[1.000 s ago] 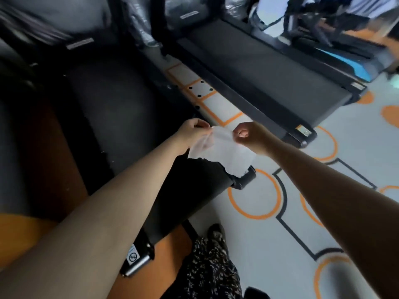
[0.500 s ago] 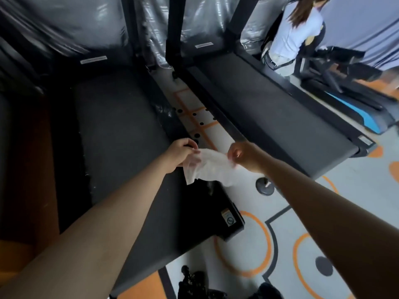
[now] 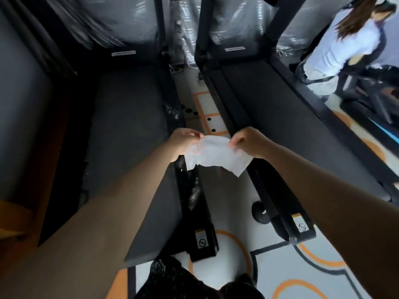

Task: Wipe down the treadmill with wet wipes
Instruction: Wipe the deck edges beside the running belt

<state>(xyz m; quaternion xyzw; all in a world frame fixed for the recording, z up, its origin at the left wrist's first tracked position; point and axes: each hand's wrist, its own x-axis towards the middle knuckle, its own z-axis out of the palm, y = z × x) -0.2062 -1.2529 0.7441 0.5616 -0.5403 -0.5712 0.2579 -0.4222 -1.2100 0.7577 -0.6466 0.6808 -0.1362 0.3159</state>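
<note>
Hands first: the left hand (image 3: 183,145) and the right hand (image 3: 250,143) each pinch a top corner of the thin white wet wipe (image 3: 213,157), with fingers (image 3: 194,133) curled tight on it. The wipe hangs spread between them, up in the air over the shiny black side rail (image 3: 192,195) of the big dark grey treadmill (image 3: 129,130), not touching it.

I think the step is opening the wipe out flat. To do it well, pull the corners apart softly so the wet sheet does not rip. Smooth the crumpled bottom edge, then lay it flat on the rail.

The rail is long and thin, and it ends at the white and orange floor (image 3: 237,268). A second black treadmill (image 3: 269,117) sits close on the right of the grey treadmill, so the gap is small. The best room to move is straight along the rail. A person in a light shirt (image 3: 349,46) stands far off to the right of the grey treadmill.
</note>
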